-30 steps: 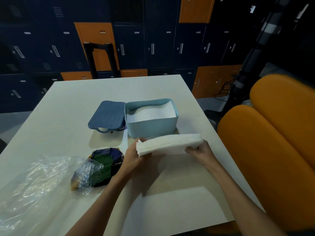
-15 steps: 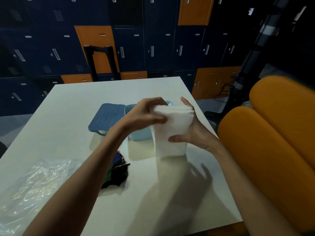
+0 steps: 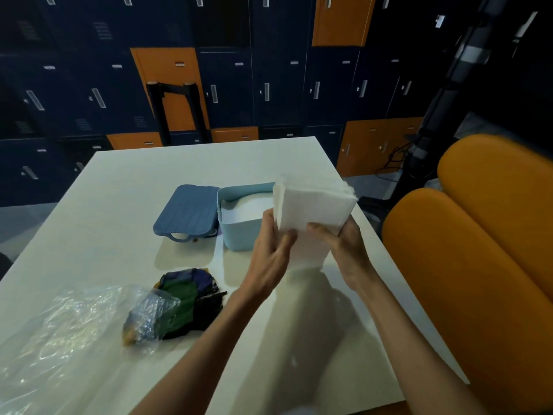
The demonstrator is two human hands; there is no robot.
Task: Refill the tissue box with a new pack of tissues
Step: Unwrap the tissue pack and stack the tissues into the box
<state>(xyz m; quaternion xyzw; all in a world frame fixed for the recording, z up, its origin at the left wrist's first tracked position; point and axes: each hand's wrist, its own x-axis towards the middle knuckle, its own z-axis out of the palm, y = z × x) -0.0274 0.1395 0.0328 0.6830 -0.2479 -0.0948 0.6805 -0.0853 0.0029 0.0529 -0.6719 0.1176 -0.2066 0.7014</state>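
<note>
A thick white stack of tissues (image 3: 314, 209) stands on end above the table, held from both sides just in front of the box. My left hand (image 3: 270, 250) grips its lower left edge, and my right hand (image 3: 344, 245) grips its lower right edge, thumb across the front. Behind them the light blue tissue box (image 3: 239, 235) sits open with white tissue showing inside; the stack hides its right part. Its darker blue lid (image 3: 187, 211) lies flat against the box's left side.
The white table (image 3: 125, 205) carries crumpled clear plastic wrap (image 3: 59, 333) at the front left and a dark multicoloured bundle (image 3: 185, 298) next to it. Orange padded seats (image 3: 478, 250) press close on the right. Blue and orange lockers stand behind.
The stack went from lying flat between my hands to standing on end. My left hand slid from its top down to the lower left edge, and the stack now sits higher and further right.
</note>
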